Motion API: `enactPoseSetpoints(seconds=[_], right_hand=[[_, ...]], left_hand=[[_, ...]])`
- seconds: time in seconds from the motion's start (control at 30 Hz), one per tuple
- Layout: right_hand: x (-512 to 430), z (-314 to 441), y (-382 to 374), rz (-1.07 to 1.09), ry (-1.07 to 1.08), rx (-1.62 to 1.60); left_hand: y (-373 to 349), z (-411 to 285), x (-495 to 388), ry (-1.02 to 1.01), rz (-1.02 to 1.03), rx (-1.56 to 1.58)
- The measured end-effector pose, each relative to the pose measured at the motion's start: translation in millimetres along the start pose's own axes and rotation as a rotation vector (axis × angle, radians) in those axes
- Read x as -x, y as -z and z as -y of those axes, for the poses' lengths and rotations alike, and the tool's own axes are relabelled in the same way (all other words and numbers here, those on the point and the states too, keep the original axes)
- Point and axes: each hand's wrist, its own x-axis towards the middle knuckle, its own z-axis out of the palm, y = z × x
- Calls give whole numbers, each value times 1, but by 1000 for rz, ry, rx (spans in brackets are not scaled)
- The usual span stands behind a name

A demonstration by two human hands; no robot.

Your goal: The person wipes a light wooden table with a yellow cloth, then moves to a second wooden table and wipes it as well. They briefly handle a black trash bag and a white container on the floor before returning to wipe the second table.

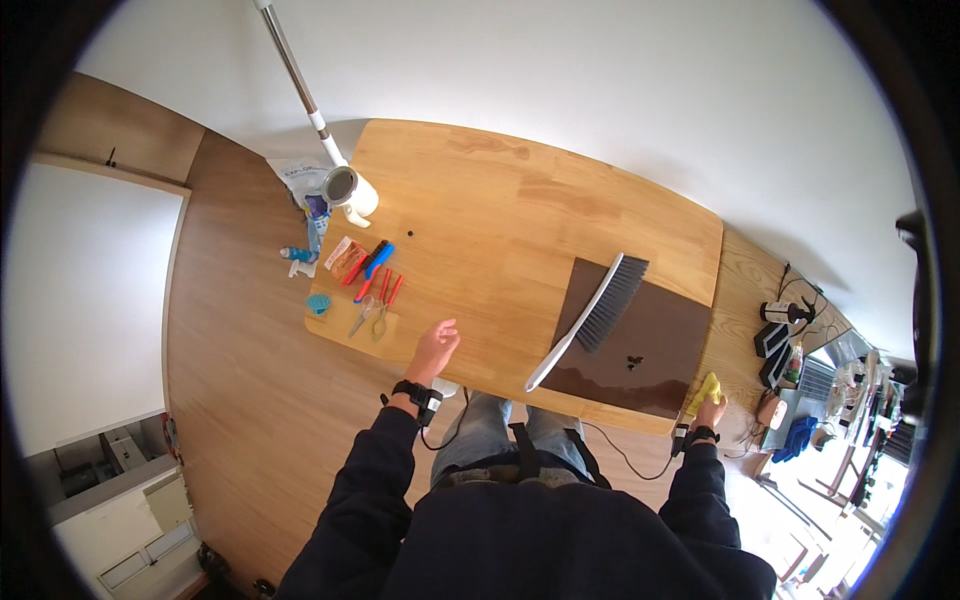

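My left hand (437, 350) is over the front edge of the wooden table (480, 225), fingers loosely curled, holding nothing that shows. Near it lie scissors (363, 316), red-handled pliers (384, 296) and blue and red brushes (373, 271). My right hand (709, 411) grips a yellow cloth (704, 393) beside the table's right front corner. A long bench brush (600, 307) with a white handle and dark bristles lies across the left part of a brown mat (660, 322). Small dark bits (635, 363) sit on the mat, right of the brush.
A white stick vacuum cleaner (363, 196) stands at the back left corner. A teal item (319, 303) lies at the left edge. On the adjoining wooden surface at right are a spray bottle (780, 312), black boxes and a laptop (816, 379). A cable hangs beside my legs.
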Motion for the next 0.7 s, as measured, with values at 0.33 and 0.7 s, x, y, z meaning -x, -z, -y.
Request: enactPoseSetpoints(seconds=[0.33, 0.7], right_hand=[[56, 57, -50, 39, 265, 297], [217, 141, -94, 412, 487, 53]], left_hand=[[22, 28, 6, -69, -134, 205], [58, 31, 47, -84, -216, 219]])
